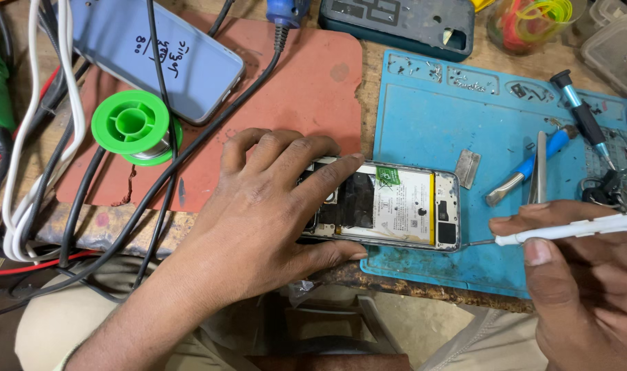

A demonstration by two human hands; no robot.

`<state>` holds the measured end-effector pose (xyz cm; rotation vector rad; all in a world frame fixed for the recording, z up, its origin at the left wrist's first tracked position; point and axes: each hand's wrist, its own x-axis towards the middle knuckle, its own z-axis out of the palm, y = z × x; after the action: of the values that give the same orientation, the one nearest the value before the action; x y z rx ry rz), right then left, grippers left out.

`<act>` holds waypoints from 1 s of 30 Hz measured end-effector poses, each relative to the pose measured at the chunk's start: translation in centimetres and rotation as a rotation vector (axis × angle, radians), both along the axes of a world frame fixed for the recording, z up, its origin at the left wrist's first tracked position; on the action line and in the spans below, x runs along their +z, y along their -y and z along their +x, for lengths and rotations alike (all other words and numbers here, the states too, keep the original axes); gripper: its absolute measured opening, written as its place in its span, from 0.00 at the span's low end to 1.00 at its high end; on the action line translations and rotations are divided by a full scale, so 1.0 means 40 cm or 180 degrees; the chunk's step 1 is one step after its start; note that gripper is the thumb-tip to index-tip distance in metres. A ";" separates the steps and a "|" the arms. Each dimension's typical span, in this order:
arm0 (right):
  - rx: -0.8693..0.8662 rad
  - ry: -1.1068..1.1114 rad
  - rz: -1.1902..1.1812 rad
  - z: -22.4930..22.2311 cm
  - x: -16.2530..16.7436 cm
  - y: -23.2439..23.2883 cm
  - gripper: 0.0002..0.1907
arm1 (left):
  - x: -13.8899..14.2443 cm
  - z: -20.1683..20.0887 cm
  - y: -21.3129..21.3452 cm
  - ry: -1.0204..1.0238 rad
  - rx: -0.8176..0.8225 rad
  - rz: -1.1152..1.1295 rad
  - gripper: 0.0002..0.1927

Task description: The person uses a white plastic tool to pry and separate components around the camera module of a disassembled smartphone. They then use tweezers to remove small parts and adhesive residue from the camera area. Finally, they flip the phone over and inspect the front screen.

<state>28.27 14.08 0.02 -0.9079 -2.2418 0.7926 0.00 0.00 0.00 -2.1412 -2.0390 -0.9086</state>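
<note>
L hand (258,213) lies palm-down over the opened phone (396,206), fingers spread, thumb at its 6 o'clock edge, index on the 12 o'clock edge: pinning it, not wrapped round. Phone sits across the blue mat's (430,117) 9 o'clock border, battery (403,205) exposed. R hand (574,275) is closed on a white driver (574,229), tip touching the phone's 3 o'clock end, low corner. Risk, as I judge it: tip skids off the screw and gouges the board or battery if pushed at a slant; phone pivots if L pressure eases. Tweezers (540,168) and a blue driver (585,117) lie at 1 o'clock, nr enough to get knocked.
</note>
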 end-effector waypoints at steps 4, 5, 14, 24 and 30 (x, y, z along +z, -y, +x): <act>-0.0432 -0.0019 -0.0327 -0.029 0.020 0.006 0.13 | 0.001 -0.002 0.001 -0.0009 -0.0015 0.0028 0.40; -0.0354 -0.0138 -0.0251 -0.036 0.020 0.008 0.15 | 0.002 -0.001 0.002 -0.0011 -0.0018 0.0035 0.40; -0.0213 0.0210 -0.0024 -0.053 0.042 0.007 0.18 | 0.003 -0.001 0.002 -0.0010 -0.0020 0.0029 0.40; -0.0414 0.0064 -0.0060 -0.062 0.041 0.022 0.16 | 0.002 -0.001 0.002 -0.0023 -0.0017 0.0039 0.41; -0.0488 0.0076 -0.0281 -0.033 0.025 0.021 0.11 | 0.002 0.000 0.000 -0.0024 -0.0011 0.0034 0.40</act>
<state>26.97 13.26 1.00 -1.1218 -2.1414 0.8189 -0.01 0.01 0.07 -2.1402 -2.0229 -0.9086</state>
